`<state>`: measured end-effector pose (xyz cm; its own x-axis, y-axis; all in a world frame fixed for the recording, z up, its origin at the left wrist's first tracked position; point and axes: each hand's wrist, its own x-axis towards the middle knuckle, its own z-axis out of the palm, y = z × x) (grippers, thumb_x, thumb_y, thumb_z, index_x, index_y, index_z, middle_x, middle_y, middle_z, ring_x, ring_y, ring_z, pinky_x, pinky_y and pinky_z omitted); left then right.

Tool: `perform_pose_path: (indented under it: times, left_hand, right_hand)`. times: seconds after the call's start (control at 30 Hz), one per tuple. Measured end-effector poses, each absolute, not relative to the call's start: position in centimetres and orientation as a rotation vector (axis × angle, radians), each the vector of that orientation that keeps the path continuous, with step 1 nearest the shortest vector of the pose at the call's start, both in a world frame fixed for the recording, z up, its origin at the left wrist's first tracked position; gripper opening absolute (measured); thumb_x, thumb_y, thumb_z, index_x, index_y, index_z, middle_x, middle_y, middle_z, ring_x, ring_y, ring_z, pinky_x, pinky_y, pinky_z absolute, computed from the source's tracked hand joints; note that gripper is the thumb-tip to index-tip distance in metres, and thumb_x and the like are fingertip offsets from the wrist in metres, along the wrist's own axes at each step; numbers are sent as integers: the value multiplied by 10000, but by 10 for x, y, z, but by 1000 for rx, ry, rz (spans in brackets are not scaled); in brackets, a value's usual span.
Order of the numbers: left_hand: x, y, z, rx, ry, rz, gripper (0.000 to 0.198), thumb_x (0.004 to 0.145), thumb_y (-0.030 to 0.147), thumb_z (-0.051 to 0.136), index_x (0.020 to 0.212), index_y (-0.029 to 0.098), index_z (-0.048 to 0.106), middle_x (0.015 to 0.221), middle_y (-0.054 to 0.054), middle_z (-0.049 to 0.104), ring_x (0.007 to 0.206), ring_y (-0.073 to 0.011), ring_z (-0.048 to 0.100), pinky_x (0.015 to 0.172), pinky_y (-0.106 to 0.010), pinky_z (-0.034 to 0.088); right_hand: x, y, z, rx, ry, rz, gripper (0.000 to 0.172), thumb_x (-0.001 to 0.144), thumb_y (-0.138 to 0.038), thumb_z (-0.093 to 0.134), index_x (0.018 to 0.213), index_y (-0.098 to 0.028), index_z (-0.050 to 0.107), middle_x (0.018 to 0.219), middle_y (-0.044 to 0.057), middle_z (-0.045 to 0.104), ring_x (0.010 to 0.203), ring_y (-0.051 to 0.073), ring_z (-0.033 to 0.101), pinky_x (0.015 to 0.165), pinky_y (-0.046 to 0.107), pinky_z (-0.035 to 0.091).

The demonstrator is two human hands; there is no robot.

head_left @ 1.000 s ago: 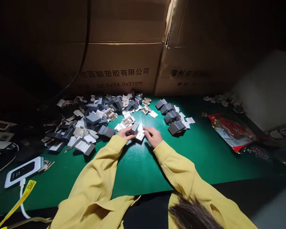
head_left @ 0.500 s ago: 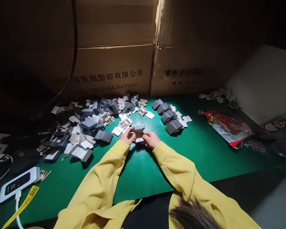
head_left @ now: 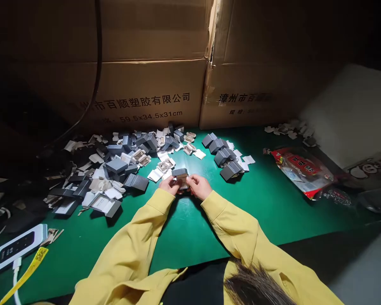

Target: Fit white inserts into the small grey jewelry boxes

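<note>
Between both hands is a small dark grey box (head_left: 180, 173) with a tan inside, tilted and partly hidden by the fingers. My left hand (head_left: 169, 185) grips its left side. The fingers of my right hand (head_left: 200, 186) are closed on its right side. To the left spreads a heap of grey boxes (head_left: 116, 165), mixed with white and tan card inserts (head_left: 165, 165), some lying loose. Right of the hands, several more grey boxes (head_left: 225, 156) stand in a slanting row, with white flaps sticking out.
Large cardboard cartons (head_left: 139, 89) wall off the back of the green table (head_left: 257, 203). A red and clear plastic packet (head_left: 305, 171) lies at right. At left are a white device (head_left: 19, 248) with a cable and a yellow strap (head_left: 25, 275). A dark cable (head_left: 98, 63) hangs down.
The box in my hands has turned, so its dark top edge now shows more and less of its inside is visible. The view has shifted slightly.
</note>
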<state>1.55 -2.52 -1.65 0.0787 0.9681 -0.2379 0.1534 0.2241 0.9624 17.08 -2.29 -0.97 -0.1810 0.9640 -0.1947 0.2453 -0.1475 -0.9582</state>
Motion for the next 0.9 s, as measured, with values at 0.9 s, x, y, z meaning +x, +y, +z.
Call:
perform_pose_path:
  times: [0.9]
  left_hand:
    - [13, -34, -6, 1402, 1172, 891, 373, 752, 522, 588, 668, 162, 532, 531, 26, 523, 484, -100, 516, 536, -242, 426]
  right_hand:
    - [174, -20, -14, -1355, -1611, 629, 187, 781, -315, 558, 876, -172, 634, 810, 55, 692, 722, 181, 614, 681, 299, 483]
